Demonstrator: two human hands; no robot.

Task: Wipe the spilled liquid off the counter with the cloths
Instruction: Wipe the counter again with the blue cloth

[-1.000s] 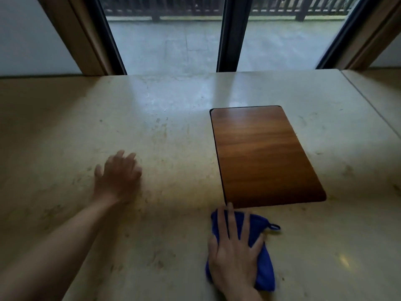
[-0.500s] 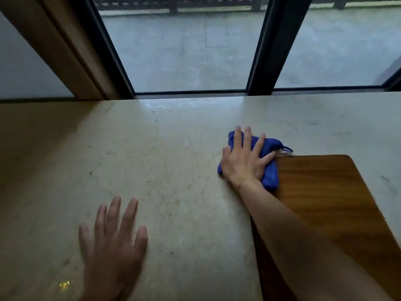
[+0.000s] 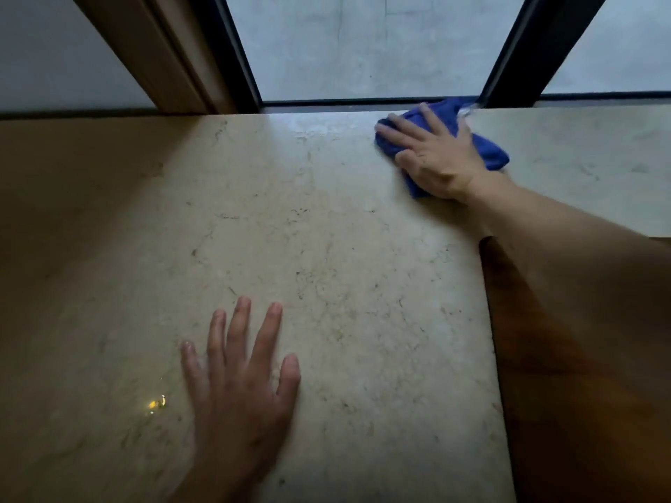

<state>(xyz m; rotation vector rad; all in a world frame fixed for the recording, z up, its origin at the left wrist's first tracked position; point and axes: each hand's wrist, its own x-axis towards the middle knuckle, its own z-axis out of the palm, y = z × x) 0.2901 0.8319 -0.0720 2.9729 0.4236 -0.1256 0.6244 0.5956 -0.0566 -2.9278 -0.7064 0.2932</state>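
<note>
A polished beige stone table (image 3: 326, 248), veined and speckled, reflects pale window light in a soft sheen near its far edge. A blue cloth (image 3: 490, 154) of soft, matt fabric lies bunched on it. A board (image 3: 581, 412) of dark, varnished wood with visible grain sits at right. The window frame (image 3: 232, 49) looks matt black beside brown wood trim (image 3: 163, 56).

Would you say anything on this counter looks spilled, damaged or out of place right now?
Little stands out. A small glinting wet spot sits on the counter beside the left hand, far from the blue cloth under the right hand.
</note>
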